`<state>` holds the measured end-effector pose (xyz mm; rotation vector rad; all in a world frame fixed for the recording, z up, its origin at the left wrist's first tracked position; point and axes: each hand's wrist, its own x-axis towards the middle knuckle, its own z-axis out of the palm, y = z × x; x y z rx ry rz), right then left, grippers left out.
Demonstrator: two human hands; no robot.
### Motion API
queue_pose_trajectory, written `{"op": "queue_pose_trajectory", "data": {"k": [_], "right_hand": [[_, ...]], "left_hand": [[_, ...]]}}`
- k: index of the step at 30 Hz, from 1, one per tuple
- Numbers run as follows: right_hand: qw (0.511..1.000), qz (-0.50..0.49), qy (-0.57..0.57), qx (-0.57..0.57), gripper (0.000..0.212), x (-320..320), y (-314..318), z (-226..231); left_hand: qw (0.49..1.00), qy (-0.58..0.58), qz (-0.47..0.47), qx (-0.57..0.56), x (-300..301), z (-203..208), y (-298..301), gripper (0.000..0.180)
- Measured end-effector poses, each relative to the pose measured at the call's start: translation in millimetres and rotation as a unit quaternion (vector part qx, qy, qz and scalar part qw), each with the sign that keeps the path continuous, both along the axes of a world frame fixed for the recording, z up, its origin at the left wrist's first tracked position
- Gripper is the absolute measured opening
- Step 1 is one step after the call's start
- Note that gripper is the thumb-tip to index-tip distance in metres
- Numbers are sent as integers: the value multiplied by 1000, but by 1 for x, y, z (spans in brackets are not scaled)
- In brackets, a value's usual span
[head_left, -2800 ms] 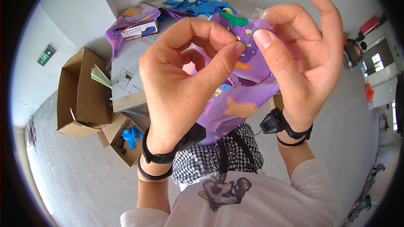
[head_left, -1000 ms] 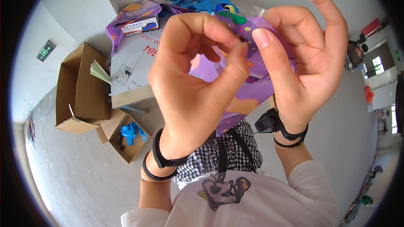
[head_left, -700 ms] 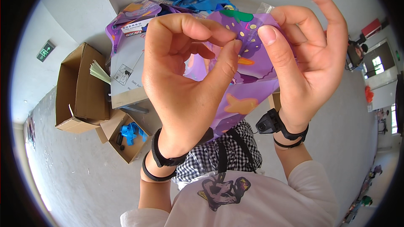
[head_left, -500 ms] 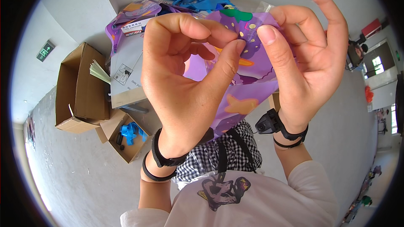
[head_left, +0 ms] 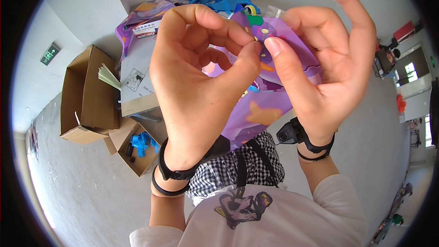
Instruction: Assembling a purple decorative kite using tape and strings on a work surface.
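Note:
Both hands are raised in front of me with thumb and fingertips pinched on a thin purple printed sheet point(head_left: 265, 115), patterned with orange stars and a green-topped purple shape. Its lower part hangs down toward my lap, folded, and much of it is hidden behind my hands. My left hand point(head_left: 196, 80) pinches the upper edge, its other fingers curled. Right beside it, my right hand point(head_left: 327, 71) pinches the same part between thumb and forefinger, with one outer finger stretched up. The two thumb tips almost meet.
Behind my left hand stands a table point(head_left: 137, 103) bearing more purple printed pieces point(head_left: 146, 11), blue straps point(head_left: 219, 3) and a yellowish tape roll point(head_left: 250, 10). To the left, a tall cardboard box point(head_left: 87, 96) and a smaller box point(head_left: 141, 162) with blue strap material point(head_left: 143, 142) are on the floor.
My right hand has moved left and slightly down, so its thumb tip is now close to my left thumb. The sheet's upper part has bunched between them. Both hands keep their pinch.

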<state>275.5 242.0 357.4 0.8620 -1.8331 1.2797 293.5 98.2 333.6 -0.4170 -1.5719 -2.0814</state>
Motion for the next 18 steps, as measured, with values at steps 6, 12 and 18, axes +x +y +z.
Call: {"op": "queue_pose_trajectory", "data": {"k": [6,12,18], "right_hand": [[1000,5,-5,1,48,1,-1,1],[1000,9,-13,1,48,1,0,5],[1000,9,-22,2,47,0,1,10]], "left_hand": [[999,13,30,-33,1,-2,-1,30],[981,130,110,-89,-4,-2,-5,34],[966,110,54,-227,-11,19,-38,51]]}}
